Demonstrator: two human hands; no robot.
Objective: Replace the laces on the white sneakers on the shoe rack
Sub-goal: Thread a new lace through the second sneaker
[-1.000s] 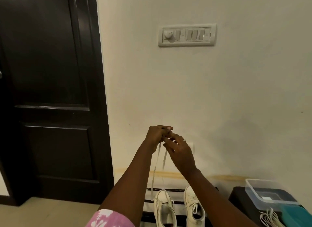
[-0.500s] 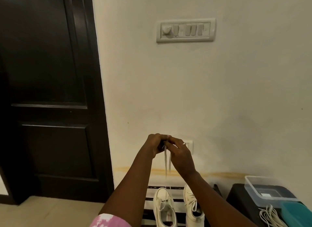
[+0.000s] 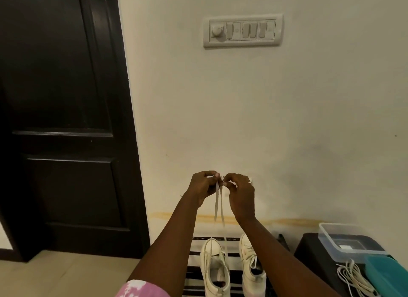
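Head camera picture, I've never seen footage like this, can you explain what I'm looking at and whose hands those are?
There is no machine here. A camera worn on a person's head looks forward and down, so you see their own arms reaching out. The left hand and right hand meet in front of the wall, each pinching the lace, whose two strands hang down to the left sneaker. The right sneaker stands beside it on the shoe rack. To the right, a loose bundle of laces lies near a clear container.

Two sneakers (image 3: 231, 268) sit side by side on the rack (image 3: 194, 272), door (image 3: 59, 120) left.
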